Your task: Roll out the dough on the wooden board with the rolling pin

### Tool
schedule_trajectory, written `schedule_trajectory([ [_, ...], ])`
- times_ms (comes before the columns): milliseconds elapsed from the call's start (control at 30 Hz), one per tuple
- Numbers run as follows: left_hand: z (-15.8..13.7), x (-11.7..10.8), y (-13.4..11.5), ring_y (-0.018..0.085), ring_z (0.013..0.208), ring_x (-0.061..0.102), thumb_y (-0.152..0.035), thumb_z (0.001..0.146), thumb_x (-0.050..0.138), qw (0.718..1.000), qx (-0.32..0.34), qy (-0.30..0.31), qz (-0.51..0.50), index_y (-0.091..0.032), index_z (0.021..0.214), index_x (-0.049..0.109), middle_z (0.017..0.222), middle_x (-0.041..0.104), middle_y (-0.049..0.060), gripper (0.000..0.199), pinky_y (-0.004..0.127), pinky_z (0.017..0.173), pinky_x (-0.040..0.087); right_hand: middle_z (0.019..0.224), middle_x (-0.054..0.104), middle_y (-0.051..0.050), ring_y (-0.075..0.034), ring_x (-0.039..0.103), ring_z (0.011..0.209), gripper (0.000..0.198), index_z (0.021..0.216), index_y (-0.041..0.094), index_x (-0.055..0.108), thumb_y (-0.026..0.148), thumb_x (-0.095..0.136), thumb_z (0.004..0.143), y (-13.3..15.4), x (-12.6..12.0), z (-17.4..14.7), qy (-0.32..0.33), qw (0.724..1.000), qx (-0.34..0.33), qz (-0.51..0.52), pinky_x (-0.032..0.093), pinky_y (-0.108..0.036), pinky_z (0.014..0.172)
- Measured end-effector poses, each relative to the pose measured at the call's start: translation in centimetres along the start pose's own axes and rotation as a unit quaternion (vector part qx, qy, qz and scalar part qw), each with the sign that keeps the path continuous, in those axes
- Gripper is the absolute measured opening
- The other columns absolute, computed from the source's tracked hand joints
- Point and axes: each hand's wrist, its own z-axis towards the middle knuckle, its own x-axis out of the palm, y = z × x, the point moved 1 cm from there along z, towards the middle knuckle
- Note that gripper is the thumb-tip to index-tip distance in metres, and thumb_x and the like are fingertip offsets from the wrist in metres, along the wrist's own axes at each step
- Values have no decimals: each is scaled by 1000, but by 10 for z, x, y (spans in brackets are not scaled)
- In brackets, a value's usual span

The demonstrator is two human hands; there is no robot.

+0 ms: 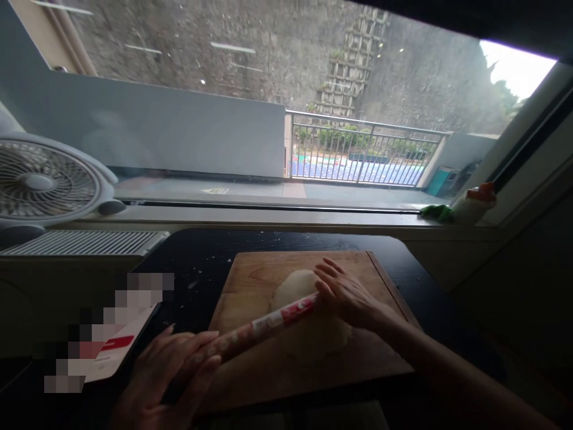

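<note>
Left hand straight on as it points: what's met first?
Probably the right hand, at the far end of the red-and-white printed cylindrical rod the left hand holds; pale, flat dough seems below, depth unclear.

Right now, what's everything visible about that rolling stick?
The rolling stick is a long, brownish cylinder, perhaps wooden, with red-and-white print towards its far end. It slants over the pale dough on the board; contact is hard to judge. The left hand grips its near part; the right hand is at its far end, hiding the tip.
</note>
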Motion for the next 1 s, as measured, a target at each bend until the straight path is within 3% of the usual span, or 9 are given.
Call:
schedule_trajectory([
  [133, 5, 13, -27, 21, 93, 58, -41, 83, 55, 995, 42, 78, -42, -28, 102, 59, 92, 66, -1, 24, 42, 103, 33, 136, 46, -7, -22, 29, 133, 45, 129, 18, 49, 38, 25, 98, 10, -3, -92, -59, 995, 69, -29, 31, -43, 108],
  [233, 26, 27, -43, 19, 77, 58, -39, 85, 50, 985, 70, 149, -52, -26, 82, 64, 73, 64, -1, 19, 40, 94, 37, 132, 50, -7, -22, 34, 130, 43, 112, 21, 61, 35, 23, 97, 12, -3, -116, -74, 987, 124, -77, 28, -44, 109],
  [333, 54, 41, -35, 19, 71, 57, -43, 88, 41, 989, 47, 144, -8, -23, 69, 62, 66, 62, 2, 35, 36, 85, 40, 141, 38, -11, -26, 27, 133, 44, 121, 16, 56, 38, 26, 96, 12, -4, -99, -86, 976, 160, -120, 26, -46, 108],
  [467, 83, 54, -10, 23, 72, 60, -47, 90, 31, 991, -62, 76, 90, -21, 66, 62, 64, 62, 7, 47, 32, 73, 42, 135, 45, -11, -25, 30, 130, 43, 126, 16, 51, 36, 25, 97, 3, -12, -49, -60, 975, 183, -110, 26, -42, 106],
  [600, 84, 66, -4, 23, 78, 63, -42, 90, 28, 993, -99, 61, 16, -20, 81, 63, 76, 66, 7, 42, 30, 73, 44, 124, 54, -11, -23, 43, 119, 40, 120, 17, 55, 36, 28, 97, -11, -17, -17, -79, 966, 225, -99, 30, -38, 101],
  [800, 75, 77, -3, 18, 67, 60, -52, 86, 36, 973, -147, 103, -149, -23, 80, 59, 67, 60, -1, 38, 26, 64, 44, 128, 50, -8, -23, 33, 127, 42, 123, 22, 52, 40, 24, 97, 3, 10, -48, -104, 975, 164, -107, 25, -39, 104],
  [900, 76, 74, -3, 17, 63, 59, -55, 83, 39, 964, -173, 117, -162, -23, 77, 60, 62, 58, -3, 39, 25, 60, 42, 127, 51, -7, -23, 31, 128, 43, 121, 25, 53, 43, 23, 97, 11, 14, -57, -105, 971, 187, -108, 24, -40, 104],
  [1000, 79, 71, -7, 17, 60, 58, -56, 81, 42, 963, -191, 99, -164, -22, 71, 60, 59, 58, -3, 40, 25, 59, 42, 123, 53, -9, -23, 37, 123, 40, 116, 22, 56, 37, 25, 97, 5, 3, -37, -76, 965, 228, -102, 24, -40, 102],
])
